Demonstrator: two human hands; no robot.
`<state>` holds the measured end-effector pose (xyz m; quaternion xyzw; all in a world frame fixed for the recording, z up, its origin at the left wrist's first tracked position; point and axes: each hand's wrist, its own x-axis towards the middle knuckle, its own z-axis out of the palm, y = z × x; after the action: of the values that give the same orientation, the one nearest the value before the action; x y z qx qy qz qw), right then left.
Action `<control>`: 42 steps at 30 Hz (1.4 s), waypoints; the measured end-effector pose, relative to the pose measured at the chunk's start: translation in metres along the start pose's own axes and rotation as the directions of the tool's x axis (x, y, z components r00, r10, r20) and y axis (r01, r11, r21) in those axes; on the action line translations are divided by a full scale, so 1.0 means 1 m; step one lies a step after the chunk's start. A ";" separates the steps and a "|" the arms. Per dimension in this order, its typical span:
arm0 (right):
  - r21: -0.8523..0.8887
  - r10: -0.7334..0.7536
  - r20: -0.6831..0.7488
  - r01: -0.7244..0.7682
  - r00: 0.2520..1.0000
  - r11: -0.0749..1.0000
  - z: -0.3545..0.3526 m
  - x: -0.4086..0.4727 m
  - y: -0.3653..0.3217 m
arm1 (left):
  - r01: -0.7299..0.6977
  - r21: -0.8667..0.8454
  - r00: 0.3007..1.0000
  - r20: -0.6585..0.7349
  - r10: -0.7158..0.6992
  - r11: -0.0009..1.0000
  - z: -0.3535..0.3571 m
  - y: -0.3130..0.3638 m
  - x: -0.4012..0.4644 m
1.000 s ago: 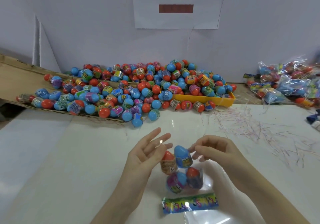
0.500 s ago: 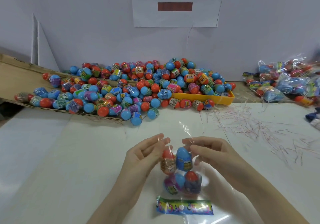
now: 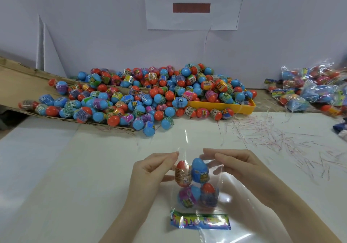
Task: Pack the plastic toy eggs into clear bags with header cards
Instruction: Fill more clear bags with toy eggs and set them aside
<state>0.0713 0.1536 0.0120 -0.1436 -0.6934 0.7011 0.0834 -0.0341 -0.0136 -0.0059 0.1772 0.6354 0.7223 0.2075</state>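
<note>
Left hand (image 3: pixel 152 169): fingers curled, pinching the left edge of the clear bag (image 3: pixel 214 184) beside the orange-topped egg (image 3: pixel 183 174).
Right hand (image 3: pixel 236 165): fingertips pinching the bag's right edge at its open top, just beside the blue egg (image 3: pixel 200 170).
Clear bag: held low over the white counter (image 3: pixel 75 177), mouth facing away from the person, the film rising above the hands.
Bag contents: four toy eggs, the two above plus a blue-and-pink egg (image 3: pixel 187 195) and an orange-and-dark egg (image 3: pixel 209 195) nearer the person.
Header card (image 3: pixel 200 221): colourful strip at the bag's near end.
Loose eggs (image 3: pixel 142 98): big heap at the back, spilling over a cardboard sheet (image 3: pixel 11 81) and a yellow tray (image 3: pixel 242 108).
Packed bags (image 3: pixel 309 88): piled at the far right.
Wall sign (image 3: pixel 193 4): white paper above the heap.
</note>
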 end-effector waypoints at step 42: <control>0.109 -0.006 -0.058 0.012 0.998 0.994 -0.007 0.002 0.005 | -0.046 0.056 0.971 0.237 0.032 0.997 -0.023 0.008 0.002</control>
<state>0.0720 0.1612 0.0072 -0.1560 -0.6521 0.7331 0.1142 -0.0483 -0.0333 -0.0011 0.2804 0.6246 0.6802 0.2618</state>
